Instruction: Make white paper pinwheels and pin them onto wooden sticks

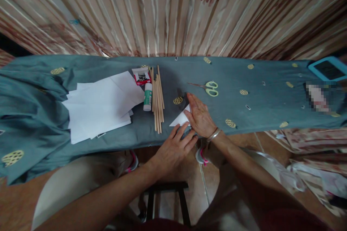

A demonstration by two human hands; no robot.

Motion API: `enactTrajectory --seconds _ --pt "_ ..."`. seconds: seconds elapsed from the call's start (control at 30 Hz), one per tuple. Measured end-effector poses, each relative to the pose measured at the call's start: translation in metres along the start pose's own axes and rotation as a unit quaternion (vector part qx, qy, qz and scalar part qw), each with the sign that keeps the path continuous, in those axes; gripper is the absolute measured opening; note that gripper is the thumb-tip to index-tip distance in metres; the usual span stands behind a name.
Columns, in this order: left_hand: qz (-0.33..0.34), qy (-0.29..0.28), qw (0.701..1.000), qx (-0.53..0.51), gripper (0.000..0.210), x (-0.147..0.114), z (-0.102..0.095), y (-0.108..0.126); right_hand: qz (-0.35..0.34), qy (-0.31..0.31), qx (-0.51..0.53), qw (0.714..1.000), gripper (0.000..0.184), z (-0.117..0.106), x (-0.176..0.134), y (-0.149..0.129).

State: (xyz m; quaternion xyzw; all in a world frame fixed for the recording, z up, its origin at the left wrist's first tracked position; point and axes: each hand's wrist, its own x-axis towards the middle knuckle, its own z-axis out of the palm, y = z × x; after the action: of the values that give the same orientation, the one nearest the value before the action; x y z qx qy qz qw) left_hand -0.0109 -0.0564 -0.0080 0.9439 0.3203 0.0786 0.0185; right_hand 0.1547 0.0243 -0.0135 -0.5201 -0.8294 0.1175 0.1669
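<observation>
A small folded piece of white paper [180, 118] lies at the front edge of the cloth-covered table, its visible part shaped like a triangle. My right hand [200, 115], with a silver bangle at the wrist, rests flat over the paper's right side and hides part of it. Fingers spread, my left hand [177, 146] touches the paper's lower edge from the front. Beyond my right hand lie scissors [211, 88] with light green handles, blades pointing left. To the left is a bundle of thin wooden sticks [158, 104].
A glue stick [148, 97] lies beside the sticks, below a small red box [142, 76] of dark metal bits. Left of these spreads a stack of white paper sheets [100, 106]. A blue-framed device [329, 68] sits at the far right. Pleated curtains [173, 14] hang behind the table.
</observation>
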Motion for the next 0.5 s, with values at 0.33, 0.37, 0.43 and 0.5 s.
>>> enactTrajectory --seconds 0.33,0.37,0.43,0.5 --pt "-0.004 0.023 1.0 0.009 0.036 0.001 0.007 -0.003 0.032 -0.012 -0.015 0.999 0.085 -0.009 -0.007 0.012" --pt "-0.005 0.026 1.0 0.009 0.036 0.001 0.008 -0.003 0.033 -0.016 -0.019 0.999 0.086 -0.01 -0.009 0.013" --pt "-0.004 0.034 0.999 0.008 0.035 0.001 0.01 -0.003 0.03 -0.025 -0.026 0.999 0.088 -0.01 -0.01 0.016" --pt "-0.004 0.04 0.999 0.008 0.035 0.001 0.011 -0.004 0.027 -0.034 -0.031 0.999 0.087 -0.011 -0.012 0.018"
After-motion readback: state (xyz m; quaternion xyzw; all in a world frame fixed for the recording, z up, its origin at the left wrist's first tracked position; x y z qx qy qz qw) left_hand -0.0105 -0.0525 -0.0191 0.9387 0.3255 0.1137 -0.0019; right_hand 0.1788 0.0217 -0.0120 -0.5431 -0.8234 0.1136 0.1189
